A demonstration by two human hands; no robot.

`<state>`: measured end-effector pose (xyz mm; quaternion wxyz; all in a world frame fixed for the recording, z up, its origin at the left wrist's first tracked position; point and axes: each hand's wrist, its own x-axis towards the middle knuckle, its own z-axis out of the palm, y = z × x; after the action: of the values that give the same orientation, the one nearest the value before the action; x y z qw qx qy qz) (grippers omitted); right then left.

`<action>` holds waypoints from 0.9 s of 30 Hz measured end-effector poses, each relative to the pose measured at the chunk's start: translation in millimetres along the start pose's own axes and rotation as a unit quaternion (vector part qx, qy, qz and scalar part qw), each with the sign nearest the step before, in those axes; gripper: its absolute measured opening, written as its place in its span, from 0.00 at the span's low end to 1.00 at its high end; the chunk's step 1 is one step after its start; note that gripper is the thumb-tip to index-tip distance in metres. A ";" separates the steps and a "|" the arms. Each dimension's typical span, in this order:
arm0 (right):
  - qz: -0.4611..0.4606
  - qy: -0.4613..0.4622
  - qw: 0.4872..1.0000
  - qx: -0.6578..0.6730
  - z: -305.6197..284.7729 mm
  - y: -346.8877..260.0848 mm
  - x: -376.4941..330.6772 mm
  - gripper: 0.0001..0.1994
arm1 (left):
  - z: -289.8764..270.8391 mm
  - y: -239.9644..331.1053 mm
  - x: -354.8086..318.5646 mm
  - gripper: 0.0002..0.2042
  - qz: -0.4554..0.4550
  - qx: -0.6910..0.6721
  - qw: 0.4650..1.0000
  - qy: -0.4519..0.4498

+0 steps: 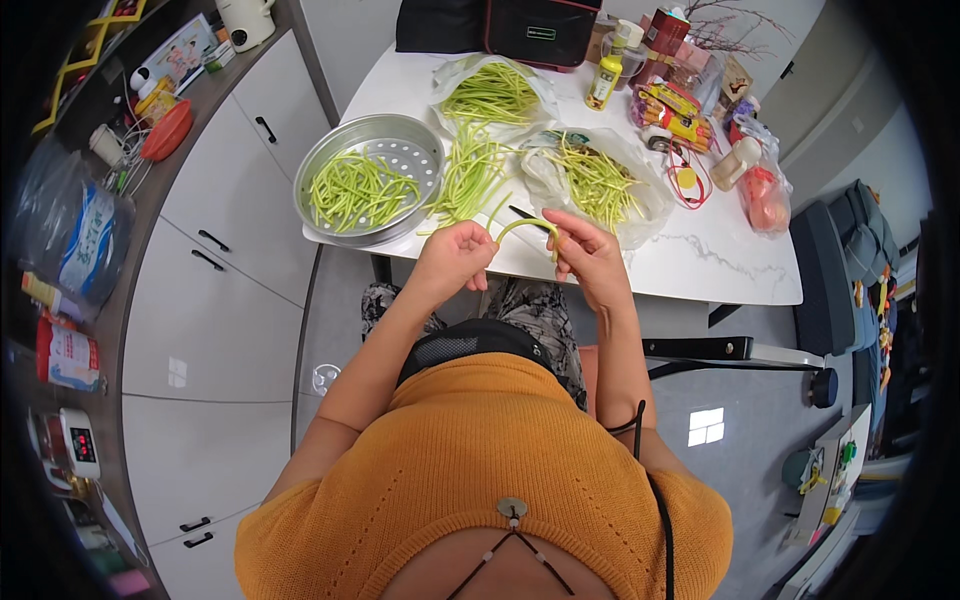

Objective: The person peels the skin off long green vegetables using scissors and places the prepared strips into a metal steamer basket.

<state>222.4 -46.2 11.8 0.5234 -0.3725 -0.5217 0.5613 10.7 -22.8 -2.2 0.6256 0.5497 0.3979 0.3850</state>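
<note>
A long, thin green vegetable stem (522,222) arches between my two hands, just in front of the table's near edge. My left hand (455,262) is closed on its left end, with another thin green strand rising beside the fingers. My right hand (592,262) pinches the other end between thumb and fingers. Behind it a black pointed object (524,213) shows only in part. To the left, cut green stems (362,190) lie in a round metal pan with holes (425,160). A loose heap of longer stems (468,172) is beyond my left hand.
More stems fill a plastic bag at the back (490,92) and another bag at the right (600,190). A yellow bottle (604,82), snack packets (680,118) and a jar (737,163) stand on the white table (720,262). Cabinets (210,320) line the left side.
</note>
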 end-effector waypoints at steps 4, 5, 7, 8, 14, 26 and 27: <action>0.020 -0.044 0.996 0.079 1.5 2.4 -1.3 0.21 | 3.3 1.8 -1.7 0.05 -0.024 -0.001 0.999 -0.022; 0.024 -0.055 0.994 0.089 2.7 2.2 -1.1 0.22 | 3.1 0.4 -2.0 0.06 -0.021 0.000 0.999 -0.026; 0.024 -0.070 0.993 0.087 6.2 -1.4 -2.0 0.24 | 2.7 -3.0 -1.7 0.07 -0.017 0.002 0.999 -0.034; 0.024 -0.078 0.993 0.086 7.0 -2.7 -2.5 0.25 | 3.0 -2.8 -1.8 0.07 -0.017 0.000 0.999 -0.040; 0.030 -0.101 0.992 0.072 6.7 -3.5 -3.9 0.33 | 5.4 2.5 -4.9 0.05 -0.025 -0.011 0.998 -0.062; -0.073 -0.143 0.986 -0.048 11.0 -4.8 0.2 0.26 | 11.6 0.4 -9.5 0.05 -0.043 -0.019 0.995 -0.085; -0.069 -0.138 0.987 -0.051 11.3 -4.6 -0.1 0.25 | 11.4 -0.6 -9.2 0.05 -0.042 -0.020 0.995 -0.087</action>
<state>212.4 -49.0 18.3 0.4640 -0.2806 -0.6412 0.5430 17.6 -35.6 -1.3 0.6841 0.5514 0.3571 0.3168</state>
